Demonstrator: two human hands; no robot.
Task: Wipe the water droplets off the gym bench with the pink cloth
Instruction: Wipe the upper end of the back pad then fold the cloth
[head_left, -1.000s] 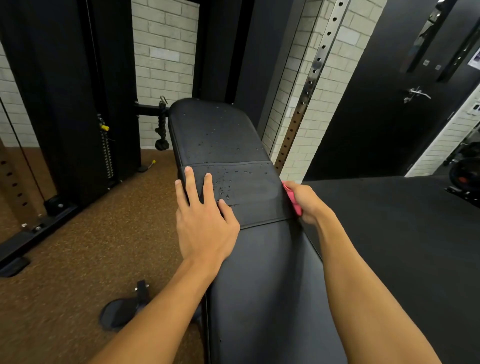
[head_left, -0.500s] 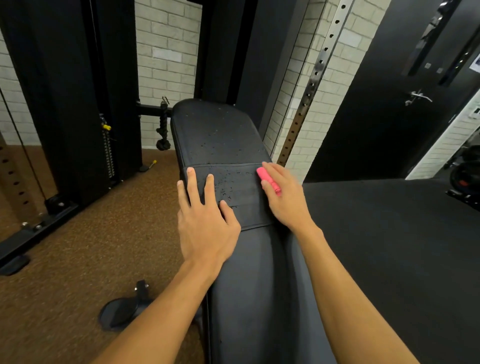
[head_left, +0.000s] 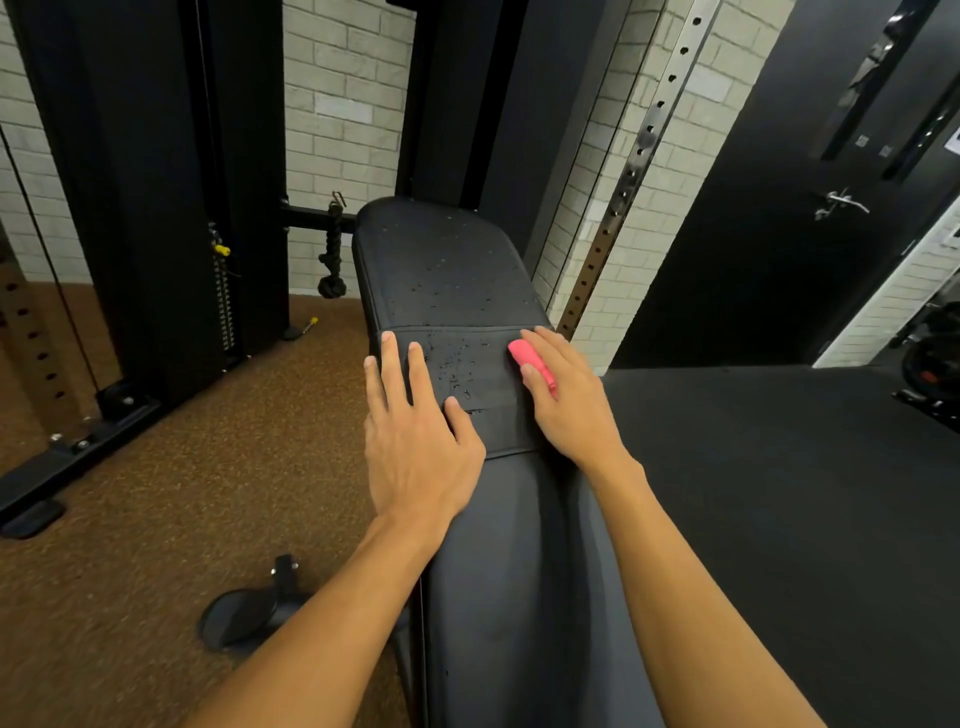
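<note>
Pinches the pink cloth in the right grip, thumb and curled fingers round the bunched roll, pink end poking out on the thumb side, low over the right part of the table cross panel. Rests the left grip flat on the table's left edge, fingers spread straight, holding nothing. Frames water droplets between both grips and over the far pad

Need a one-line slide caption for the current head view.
Head view: right hand holds a pink cloth on the droplet-speckled gym bench; left hand rests flat near its edge.
</note>
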